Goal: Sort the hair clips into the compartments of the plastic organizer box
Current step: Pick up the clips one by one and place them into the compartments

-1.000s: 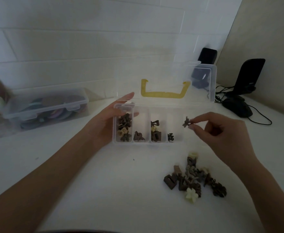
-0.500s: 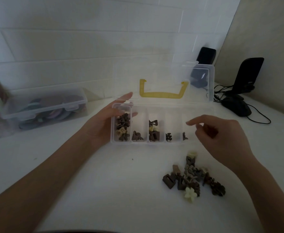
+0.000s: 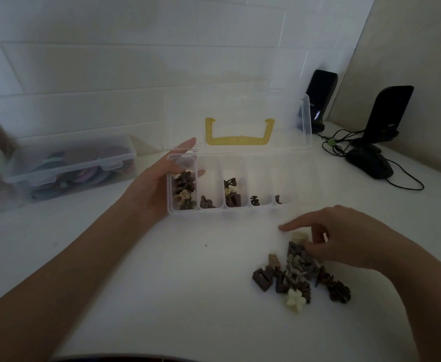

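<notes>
At the centre of the frame I see the clear plastic organizer box (image 3: 240, 209) standing open on the white counter (image 3: 161, 283), its lid with a yellow handle (image 3: 239, 133) raised behind it. My left hand (image 3: 156, 184) rests against the box's left end, fingers straight, one reaching over the leftmost compartment. That compartment holds the most hair clips; the next four to the right hold one or a few each. In the lower right of the frame lies the pile of unsorted hair clips (image 3: 299, 274), brown, grey and cream. My right hand (image 3: 342, 239) sits over the pile's far edge, fingers curled down among the clips; it seems to be pinching one, but I cannot tell for sure. At the left edge stands a closed clear box (image 3: 70, 165); at upper right, two dark speakers (image 3: 389, 113) and a mouse (image 3: 371, 165).
</notes>
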A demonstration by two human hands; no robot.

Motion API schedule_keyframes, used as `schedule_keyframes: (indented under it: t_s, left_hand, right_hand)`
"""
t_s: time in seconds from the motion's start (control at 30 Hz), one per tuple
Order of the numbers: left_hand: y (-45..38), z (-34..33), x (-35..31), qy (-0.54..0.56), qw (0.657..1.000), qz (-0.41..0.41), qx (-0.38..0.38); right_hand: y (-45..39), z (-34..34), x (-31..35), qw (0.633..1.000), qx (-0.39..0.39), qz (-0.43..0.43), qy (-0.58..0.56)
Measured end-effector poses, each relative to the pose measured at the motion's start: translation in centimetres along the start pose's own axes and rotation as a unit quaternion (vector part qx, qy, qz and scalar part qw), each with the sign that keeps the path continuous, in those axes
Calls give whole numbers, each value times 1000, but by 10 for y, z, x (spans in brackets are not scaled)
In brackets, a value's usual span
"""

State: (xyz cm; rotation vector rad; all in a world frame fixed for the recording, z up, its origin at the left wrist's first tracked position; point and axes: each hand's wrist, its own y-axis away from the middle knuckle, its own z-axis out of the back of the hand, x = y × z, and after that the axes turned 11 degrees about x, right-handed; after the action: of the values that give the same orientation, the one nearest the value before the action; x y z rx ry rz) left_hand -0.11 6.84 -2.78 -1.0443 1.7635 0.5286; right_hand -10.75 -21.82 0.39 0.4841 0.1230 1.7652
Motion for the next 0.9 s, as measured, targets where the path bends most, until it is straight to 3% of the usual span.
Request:
schedule_keyframes:
  t_s: [0.3,0.53,0.63,0.8,0.9]
  left_hand:
    - [-1,2,0,7,1000,1,15]
    - [-1,2,0,1,1000,4,13]
    - [-1,2,0,2,1000,3,10]
    - [0,1,-1,1,1000,-4,7]
    - [2,0,-1,-8,1000,0,14]
  right_hand:
    - [-2,-1,0,997,-67,10,33]
    - [-4,0,-4,996,-52,-35,68]
    - [-6,-2,-1,997,-72,11,38]
    - [-5,-2,9,979,-169,112,-21]
    - [-5,-2,13,969,-213,119,-41]
